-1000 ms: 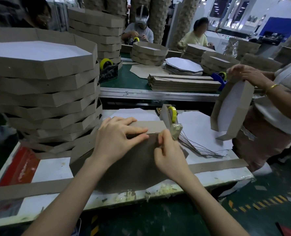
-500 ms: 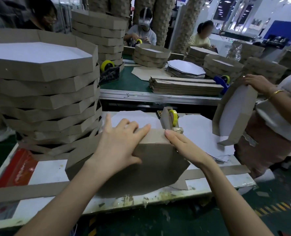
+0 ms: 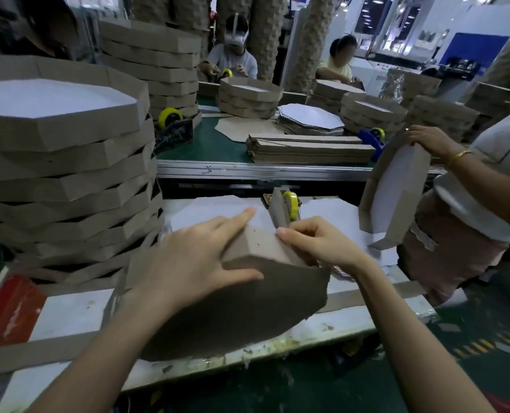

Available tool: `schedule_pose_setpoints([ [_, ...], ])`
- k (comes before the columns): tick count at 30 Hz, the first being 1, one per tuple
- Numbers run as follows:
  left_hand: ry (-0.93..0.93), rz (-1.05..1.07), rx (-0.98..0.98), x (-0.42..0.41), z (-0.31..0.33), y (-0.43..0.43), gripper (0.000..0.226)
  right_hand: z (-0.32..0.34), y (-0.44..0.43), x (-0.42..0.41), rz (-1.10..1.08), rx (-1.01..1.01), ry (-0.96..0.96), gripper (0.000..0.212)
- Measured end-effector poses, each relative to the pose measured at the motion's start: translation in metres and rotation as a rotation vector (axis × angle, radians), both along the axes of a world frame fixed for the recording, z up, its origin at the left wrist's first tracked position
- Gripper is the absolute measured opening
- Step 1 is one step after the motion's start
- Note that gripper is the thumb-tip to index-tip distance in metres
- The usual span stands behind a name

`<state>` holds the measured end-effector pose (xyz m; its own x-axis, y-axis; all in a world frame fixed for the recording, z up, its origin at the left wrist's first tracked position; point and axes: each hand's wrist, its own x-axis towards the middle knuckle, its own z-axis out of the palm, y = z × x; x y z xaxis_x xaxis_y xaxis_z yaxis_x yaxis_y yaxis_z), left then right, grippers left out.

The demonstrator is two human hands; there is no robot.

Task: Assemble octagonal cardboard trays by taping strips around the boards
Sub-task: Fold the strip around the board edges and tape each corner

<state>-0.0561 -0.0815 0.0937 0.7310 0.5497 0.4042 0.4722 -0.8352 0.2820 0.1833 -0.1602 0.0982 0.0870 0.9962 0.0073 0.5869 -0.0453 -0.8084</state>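
Brown cardboard tray (image 3: 247, 302) sits tipped up at the near edge of the tabletop (image 3: 68, 314), mid-wrap by my reckoning. The left hand (image 3: 194, 263) lies spread flat across its strip (image 3: 265, 242) and base, while the right hand (image 3: 316, 242), fingers curled, pinches the strip's top edge just before the tape dispenser (image 3: 286, 207). Taping that corner likely comes next, which calls for the strip held snug.

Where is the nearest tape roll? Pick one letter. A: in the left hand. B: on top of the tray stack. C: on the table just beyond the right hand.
C: the tape roll stands on the table just past the right hand.
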Motion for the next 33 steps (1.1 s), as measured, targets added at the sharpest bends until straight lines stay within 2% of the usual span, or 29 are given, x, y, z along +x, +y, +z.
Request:
schedule_pose_setpoints([
  [2, -0.141, 0.017, -0.109, -0.022, -0.008, 0.004, 0.096, 0.014, 0.004, -0.004, 0.028, 0.026, 0.006, 0.049],
  [5, -0.269, 0.032, -0.238, -0.045, -0.029, 0.005, 0.095, 0.029, 0.012, -0.016, 0.131, 0.053, 0.028, 0.035],
  [10, -0.307, 0.092, -0.299, -0.065, -0.054, 0.004, 0.091, 0.024, 0.024, -0.034, 0.241, -0.010, -0.088, 0.013],
  [18, -0.251, -0.014, -0.092, -0.059, -0.036, -0.004, 0.063, 0.010, 0.028, -0.053, 0.212, 0.019, -0.074, 0.024],
  [26, -0.209, -0.052, -0.078, -0.053, -0.034, -0.002, 0.067, 0.013, 0.026, -0.055, 0.167, 0.018, -0.100, 0.016],
  [29, -0.215, -0.049, -0.058, -0.054, -0.034, 0.000, 0.060, 0.011, 0.028, -0.057, 0.156, -0.006, -0.067, 0.022],
  [33, -0.253, -0.076, -0.032, -0.055, -0.037, 0.001, 0.048, 0.009, 0.028, -0.055, 0.176, -0.054, -0.044, 0.019],
])
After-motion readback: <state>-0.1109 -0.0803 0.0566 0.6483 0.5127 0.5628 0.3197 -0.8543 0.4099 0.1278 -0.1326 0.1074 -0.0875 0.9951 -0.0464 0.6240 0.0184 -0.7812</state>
